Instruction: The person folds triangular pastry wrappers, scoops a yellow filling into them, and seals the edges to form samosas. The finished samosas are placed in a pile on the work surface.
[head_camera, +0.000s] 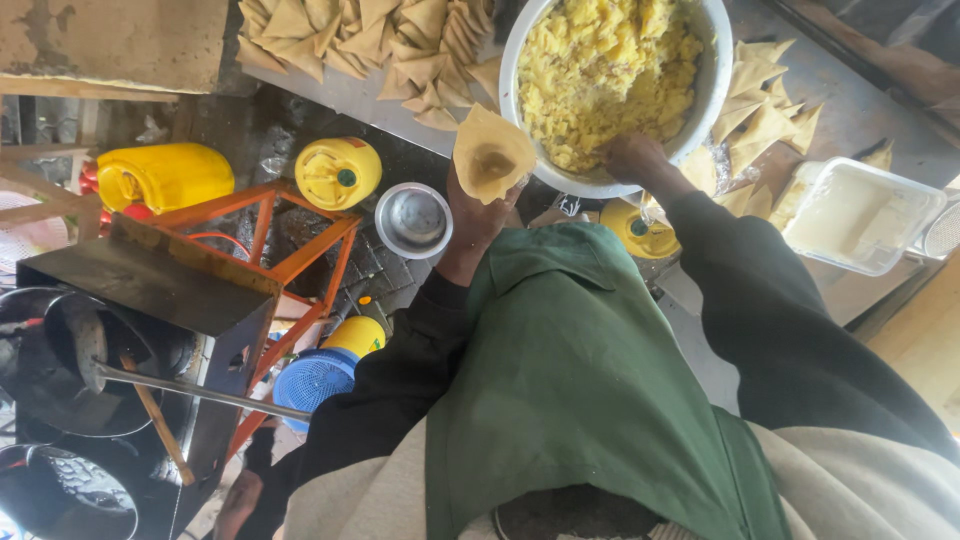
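Left hand (478, 215): grip closed around a folded pastry cone (491, 155), open mouth up, just beside the bowl (712, 90) rim. Right hand (630, 157): fingers buried in yellow filling (600, 65), grip state cannot be told. Folded pastries (350, 35) on counter (345, 95). Risk: cone likely unfolds or spills if the hold slackens.

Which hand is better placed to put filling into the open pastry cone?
Probably the right hand: it is already at the yellow filling inside the white bowl. The left hand is occupied, holding the pastry cone open side up just beside the bowl's rim.
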